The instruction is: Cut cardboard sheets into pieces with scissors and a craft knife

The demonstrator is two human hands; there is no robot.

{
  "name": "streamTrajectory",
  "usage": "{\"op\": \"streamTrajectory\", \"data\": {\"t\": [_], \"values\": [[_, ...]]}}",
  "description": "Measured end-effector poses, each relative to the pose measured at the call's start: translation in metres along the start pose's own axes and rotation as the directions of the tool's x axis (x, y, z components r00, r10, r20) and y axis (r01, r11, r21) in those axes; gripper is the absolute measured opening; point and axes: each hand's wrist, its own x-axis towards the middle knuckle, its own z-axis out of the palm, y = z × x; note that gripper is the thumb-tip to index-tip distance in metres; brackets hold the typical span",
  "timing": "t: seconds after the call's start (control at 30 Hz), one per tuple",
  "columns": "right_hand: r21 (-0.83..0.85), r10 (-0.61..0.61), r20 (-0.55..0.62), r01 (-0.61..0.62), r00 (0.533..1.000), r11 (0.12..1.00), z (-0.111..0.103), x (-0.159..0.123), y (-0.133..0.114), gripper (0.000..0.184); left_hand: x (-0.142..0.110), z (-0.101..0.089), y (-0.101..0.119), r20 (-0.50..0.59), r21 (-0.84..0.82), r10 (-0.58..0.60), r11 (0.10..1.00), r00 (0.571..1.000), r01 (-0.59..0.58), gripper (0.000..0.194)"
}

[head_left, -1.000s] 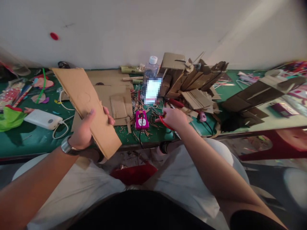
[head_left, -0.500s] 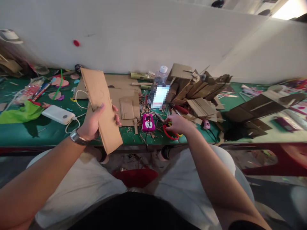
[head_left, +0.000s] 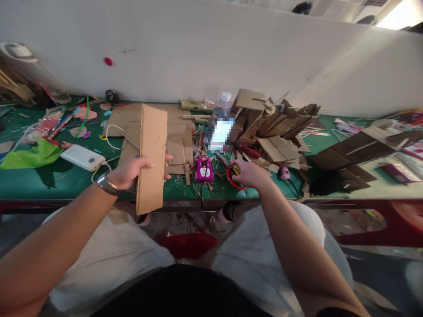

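Note:
My left hand (head_left: 129,171) is closed round a long strip of brown cardboard (head_left: 153,141), thumb on its face and fingertips showing past its right edge. The strip stands nearly upright in the view, its lower end reaching past the table's front edge. To the right, my right hand (head_left: 248,173) pinches the handles of a pair of scissors (head_left: 230,177) with red and yellow grips. Their blades point away to the upper left, low over the cardboard scraps. Between the hands lies a magenta box (head_left: 204,169) with a white face print and a black cord.
A phone (head_left: 222,133) leans by a clear bottle (head_left: 225,97). Cardboard pieces (head_left: 279,149) pile up to the right, near a red-handled tool (head_left: 250,151). A white power bank (head_left: 82,157) with a cable lies left. Flat cardboard (head_left: 181,127) covers the green tabletop's middle.
My left hand has turned the cardboard strip more upright and moved it slightly right. My right hand has shifted slightly, and the scissors' handles have turned a little with it.

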Motion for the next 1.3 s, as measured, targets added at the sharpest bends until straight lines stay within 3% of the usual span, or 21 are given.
{"op": "streamTrajectory", "data": {"t": [0.13, 0.2, 0.27, 0.33, 0.4, 0.5, 0.63, 0.73, 0.83, 0.9, 1.0, 1.1, 1.17, 1.23, 1.3], "values": [[0.099, 0.016, -0.034, -0.013, 0.999, 0.995, -0.007, -0.006, 0.009, 0.045, -0.001, -0.001, 0.003, 0.047, 0.087, -0.068, 0.994, 0.997, 0.064, 0.043], [0.132, 0.03, -0.079, -0.019, 0.996, 0.991, -0.011, -0.01, 0.013, 0.041, -0.002, 0.0, 0.006, 0.022, 0.123, -0.085, 0.989, 0.996, 0.081, 0.045], [0.272, 0.057, -0.154, -0.014, 0.986, 0.962, -0.014, -0.015, 0.015, 0.046, -0.001, 0.001, 0.007, -0.031, 0.192, -0.056, 0.98, 0.998, 0.061, 0.052], [0.549, 0.094, -0.188, 0.025, 0.978, 0.836, -0.017, -0.021, 0.014, 0.061, 0.001, 0.0, 0.006, -0.08, 0.3, 0.046, 0.954, 0.996, -0.02, 0.059], [0.795, 0.094, -0.154, 0.066, 0.984, 0.603, -0.019, -0.028, 0.008, 0.078, 0.005, -0.003, 0.005, -0.092, 0.41, 0.16, 0.906, 0.983, -0.109, 0.063], [0.926, -0.01, -0.085, 0.083, 0.996, 0.368, -0.019, -0.04, -0.011, 0.087, 0.009, -0.006, 0.004, -0.062, 0.504, 0.219, 0.849, 0.974, -0.159, 0.061], [0.973, -0.231, 0.013, 0.041, 0.973, 0.229, -0.003, -0.055, -0.053, 0.077, 0.011, -0.004, 0.003, 0.015, 0.565, 0.209, 0.805, 0.978, -0.181, 0.056], [0.985, -0.165, -0.029, 0.056, 0.986, 0.164, 0.017, -0.061, -0.086, 0.07, 0.011, 0.006, -0.004, 0.161, 0.611, 0.114, 0.768, 0.98, -0.189, 0.048], [0.984, -0.015, -0.087, 0.088, 0.996, 0.152, 0.029, -0.063, -0.107, 0.061, 0.01, 0.018, -0.014, 0.296, 0.668, -0.026, 0.72, 0.955, -0.188, 0.047], [0.984, 0.063, -0.087, 0.076, 0.994, 0.159, 0.03, -0.063, -0.11, 0.057, 0.008, 0.022, -0.017, 0.33, 0.694, -0.055, 0.69, 0.942, -0.202, 0.048], [0.977, 0.171, -0.147, 0.117, 0.974, 0.177, 0.02, -0.061, -0.099, 0.055, 0.007, 0.019, -0.012, 0.303, 0.737, 0.009, 0.632, 0.953, -0.241, 0.044], [0.935, 0.314, -0.335, 0.274, 0.888, 0.224, 0.006, -0.055, -0.078, 0.053, 0.006, 0.006, 0.0, 0.191, 0.769, 0.093, 0.605, 0.977, -0.208, 0.036], [0.889, 0.397, -0.455, 0.377, 0.798, 0.26, -0.001, -0.051, -0.066, 0.049, 0.007, -0.002, 0.005, 0.087, 0.698, 0.138, 0.698, 0.987, -0.159, 0.031], [0.856, 0.458, -0.517, 0.44, 0.723, 0.271, -0.003, -0.048, -0.06, 0.046, 0.009, -0.004, 0.004, -0.027, 0.528, 0.2, 0.835, 0.979, -0.156, 0.033], [0.854, 0.483, -0.519, 0.46, 0.705, 0.244, -0.001, -0.047, -0.059, 0.045, 0.012, 0.0, -0.003, -0.11, 0.345, 0.234, 0.92, 0.966, -0.183, 0.038]]}}
